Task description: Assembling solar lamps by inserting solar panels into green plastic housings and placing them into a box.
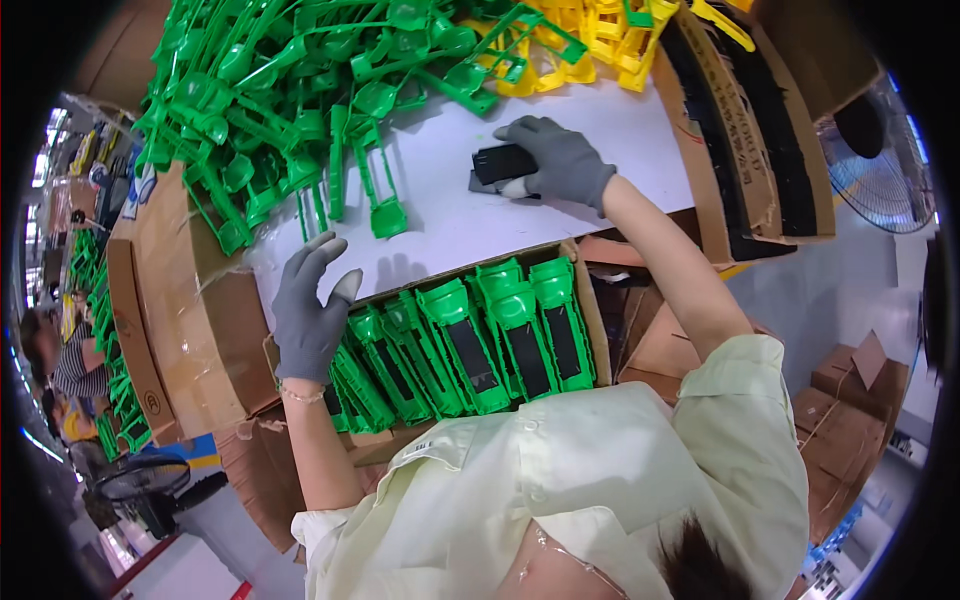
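My left hand (308,305), in a grey glove, hovers with fingers spread at the near edge of the white table (470,215), just beside a cardboard box (585,300) holding a row of green plastic pieces with black inserts (480,345). It holds nothing. My right hand (560,160), also gloved in grey, rests on the table further back and grips a black rectangular pad (500,163). A loose green plastic frame (375,190) lies on the table between the two hands.
A large heap of green plastic frames (290,90) covers the table's far left. Yellow frames (590,40) pile at the back. An open carton with black strips (745,130) stands at the right. A fan (885,165) and more cartons (850,420) are beyond it. Another person (60,365) sits at far left.
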A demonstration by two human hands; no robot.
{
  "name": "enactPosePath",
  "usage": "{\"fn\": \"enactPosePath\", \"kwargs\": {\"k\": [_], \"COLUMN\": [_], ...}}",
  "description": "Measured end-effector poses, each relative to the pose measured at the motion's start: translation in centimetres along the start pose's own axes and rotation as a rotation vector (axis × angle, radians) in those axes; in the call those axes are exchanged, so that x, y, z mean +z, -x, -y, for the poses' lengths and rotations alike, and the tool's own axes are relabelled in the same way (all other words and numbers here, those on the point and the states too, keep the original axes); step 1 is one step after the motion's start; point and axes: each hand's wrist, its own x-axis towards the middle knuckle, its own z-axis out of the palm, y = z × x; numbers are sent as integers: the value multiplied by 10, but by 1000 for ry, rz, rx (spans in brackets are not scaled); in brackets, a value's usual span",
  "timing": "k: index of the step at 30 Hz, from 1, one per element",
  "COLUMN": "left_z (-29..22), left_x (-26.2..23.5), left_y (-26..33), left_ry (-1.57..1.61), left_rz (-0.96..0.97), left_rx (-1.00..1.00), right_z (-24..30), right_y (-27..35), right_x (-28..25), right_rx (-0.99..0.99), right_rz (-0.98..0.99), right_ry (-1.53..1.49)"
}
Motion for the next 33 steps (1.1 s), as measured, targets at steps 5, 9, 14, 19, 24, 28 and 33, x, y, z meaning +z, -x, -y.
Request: {"fn": "enactPosePath", "kwargs": {"k": [5, 9, 14, 19, 24, 28, 33], "left_z": [16, 17, 21, 9, 21, 11, -31], "left_x": [-5, 2, 27, 67, 58, 33, 23], "left_y": [-2, -34, -67, -84, -57, -24, 7], "left_ry": [45, 130, -264, -501, -207, 316, 1077], "left_rz": [-42, -25, 156, 386, 10, -426, -188], "left_rx": [-87, -249, -274, -483, -377, -102, -458], "right_z": [-15, -15, -5, 8, 31, 51, 117], "right_y": [6, 13, 19, 28, 42, 64, 65], "right_x": [-9, -11, -4, -4, -29, -34, -47], "right_rx": [50, 9, 70, 232, 390, 498, 524], "right_rz": [0, -59, -182, -311, -411, -410, -211], "right_ry": [73, 167, 190, -176, -518, -839, -1081]}}
